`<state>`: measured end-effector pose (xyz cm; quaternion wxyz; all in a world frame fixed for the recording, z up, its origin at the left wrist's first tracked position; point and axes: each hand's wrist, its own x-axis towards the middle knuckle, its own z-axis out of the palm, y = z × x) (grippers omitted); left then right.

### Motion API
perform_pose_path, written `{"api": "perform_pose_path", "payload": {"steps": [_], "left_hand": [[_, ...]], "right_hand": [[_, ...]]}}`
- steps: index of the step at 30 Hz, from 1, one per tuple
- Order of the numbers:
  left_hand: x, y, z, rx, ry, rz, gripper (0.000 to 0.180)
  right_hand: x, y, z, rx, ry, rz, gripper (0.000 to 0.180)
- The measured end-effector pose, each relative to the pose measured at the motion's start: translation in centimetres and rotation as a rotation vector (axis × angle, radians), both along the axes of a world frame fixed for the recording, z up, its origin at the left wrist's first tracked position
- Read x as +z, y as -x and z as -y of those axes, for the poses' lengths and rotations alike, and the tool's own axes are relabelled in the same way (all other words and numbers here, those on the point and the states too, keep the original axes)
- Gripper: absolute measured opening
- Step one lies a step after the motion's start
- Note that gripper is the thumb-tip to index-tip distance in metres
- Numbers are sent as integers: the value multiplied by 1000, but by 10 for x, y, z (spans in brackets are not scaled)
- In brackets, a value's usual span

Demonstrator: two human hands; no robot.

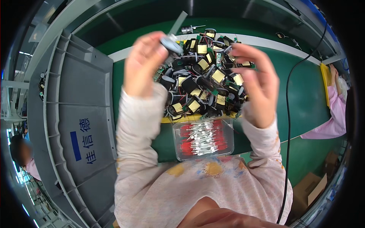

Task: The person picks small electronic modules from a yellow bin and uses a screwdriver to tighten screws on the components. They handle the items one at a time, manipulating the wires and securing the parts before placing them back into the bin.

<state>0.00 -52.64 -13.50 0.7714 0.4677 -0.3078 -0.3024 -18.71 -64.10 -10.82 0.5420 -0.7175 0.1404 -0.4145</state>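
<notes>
My left hand [142, 64] is raised at the left side of a heap and pinches a small part with a round grey disc [172, 45]. A pale, flat strip [178, 24] sticks up beyond the disc; the rest is hidden by my fingers. Over the heap's right side, my right hand [261, 83] has its thumb and fingers apart, with nothing visible between them. The heap is made of small black assemblies [203, 65] with yellow pads, grey discs, thin wires and green circuit boards [218, 59]. They lie on a yellow tray [167, 120], whose rim shows along the near side.
A clear plastic box [176, 142] of red wires with white connectors stands nearest my body. To the left is a large grey crate [93, 114]. A black cable [289, 114] runs down the right. Another person's pink sleeve [334, 114] and hands are at the far right.
</notes>
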Motion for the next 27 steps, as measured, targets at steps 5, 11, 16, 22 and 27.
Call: {"api": "perform_pose_path", "payload": {"steps": [5,11,16,22,27], "left_hand": [[-45,-170,42,246,-773,163,32],[-125,-207,107,258,-787,21,39],[-84,-199,78,49,-421,1379,34],[-60,-101,57,-307,-694,1659,44],[0,-51,30,17,-799,1764,38]], "right_hand": [[-5,47,1,-77,-62,-180,32],[-27,63,-5,-14,-220,-288,27],[-30,65,1,14,-239,-272,25],[-32,65,-12,34,-243,-216,23],[-35,74,-19,146,-54,-251,22]]}}
